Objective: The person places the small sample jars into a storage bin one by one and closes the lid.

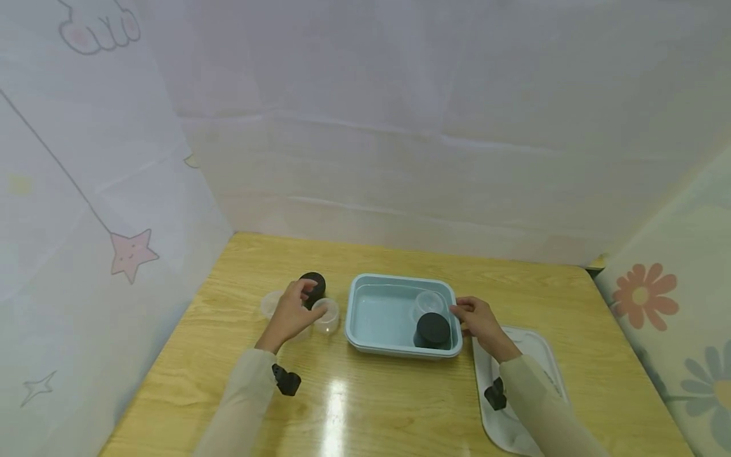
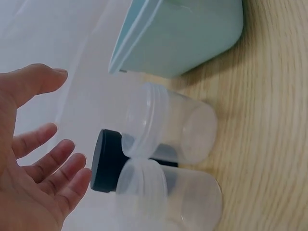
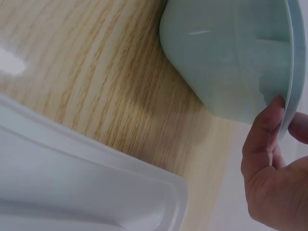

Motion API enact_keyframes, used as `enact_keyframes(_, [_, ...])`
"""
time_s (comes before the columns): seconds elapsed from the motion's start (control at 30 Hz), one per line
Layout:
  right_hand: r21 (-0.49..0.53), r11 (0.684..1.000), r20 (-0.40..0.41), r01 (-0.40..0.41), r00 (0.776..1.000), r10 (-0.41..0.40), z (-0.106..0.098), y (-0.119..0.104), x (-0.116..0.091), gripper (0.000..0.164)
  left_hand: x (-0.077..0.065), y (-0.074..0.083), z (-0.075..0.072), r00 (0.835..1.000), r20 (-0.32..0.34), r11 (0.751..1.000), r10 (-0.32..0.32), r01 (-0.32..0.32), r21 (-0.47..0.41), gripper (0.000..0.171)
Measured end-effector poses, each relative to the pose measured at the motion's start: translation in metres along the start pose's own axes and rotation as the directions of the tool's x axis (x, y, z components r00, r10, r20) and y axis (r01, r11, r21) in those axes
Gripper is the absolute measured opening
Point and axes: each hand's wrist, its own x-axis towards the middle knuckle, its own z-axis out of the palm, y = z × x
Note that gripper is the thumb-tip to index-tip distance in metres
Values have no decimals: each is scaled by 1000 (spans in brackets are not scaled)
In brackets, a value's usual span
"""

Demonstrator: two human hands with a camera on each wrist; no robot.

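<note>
Tub rim (image 3: 299, 53) pinched btwn R fingers (image 3: 265, 126); clear jars (image 2: 198, 132) nr spread L fingers (image 2: 55, 157).

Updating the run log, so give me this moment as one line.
left hand: empty, over clear containers | right hand: pinches blue bin by rim | in bin: black container, clear container | beside bin: white tray

Upright pale blue basin (image 1: 379, 311), clear lidded jars (image 2: 190, 126) standing left of it, black jar (image 2: 107, 164) behind them
</note>
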Motion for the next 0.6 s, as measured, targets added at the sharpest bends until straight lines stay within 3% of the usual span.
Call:
enact_keyframes(0.27, [-35, 998, -13, -53, 999, 52, 3, -1, 2, 47, -11, -17, -8, 993, -10, 993, -114, 114, -34, 59])
enact_keyframes(0.6, [-38, 998, -20, -57, 998, 56, 3, 0, 3, 47, -17, -31, -10, 993, -36, 993, -115, 115, -8, 58])
